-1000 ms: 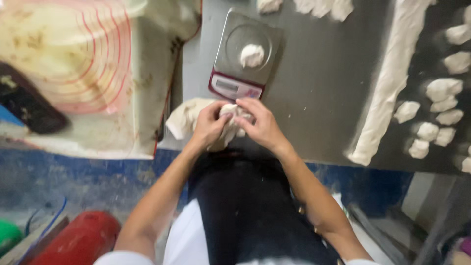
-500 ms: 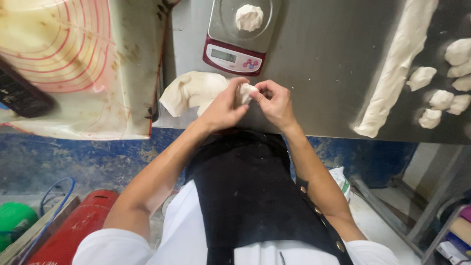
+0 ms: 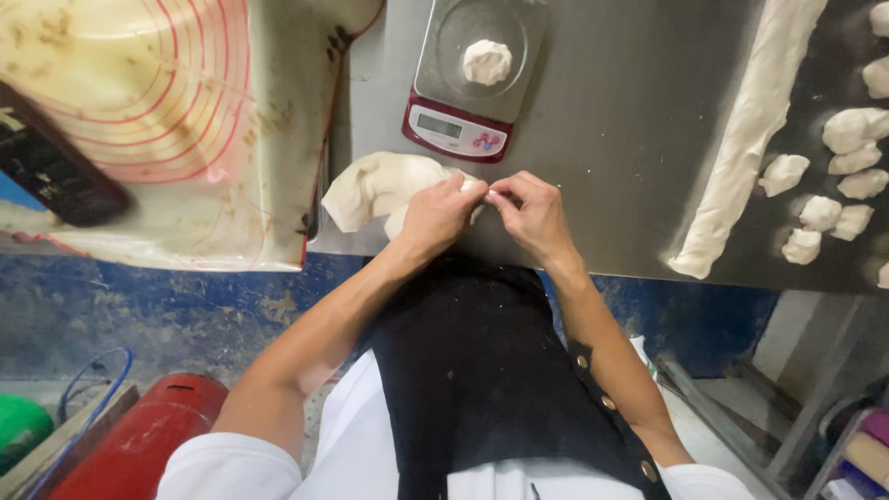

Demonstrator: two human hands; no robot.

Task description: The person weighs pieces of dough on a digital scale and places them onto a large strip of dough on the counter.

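1. The steel tabletop (image 3: 630, 139) spreads under and beyond both hands.
2. A silicone baking mat (image 3: 167, 120) with red rings lies well to the left of the left hand.
3. A long dough rope (image 3: 741, 139) stretches away right of the right hand, with small cut pieces (image 3: 833, 176) beyond it.
4. The dough lump (image 3: 380, 185) rests on the tabletop, touching the left hand on its outer side.
5. A digital kitchen scale (image 3: 458, 120) sits just beyond the hands, carrying a dough ball (image 3: 486, 62).
6. The left hand (image 3: 435, 215) and right hand (image 3: 532, 213) meet fingertip to fingertip, fingers curled and pinched shut on a small dough bit (image 3: 474, 186), forearms angled inward.
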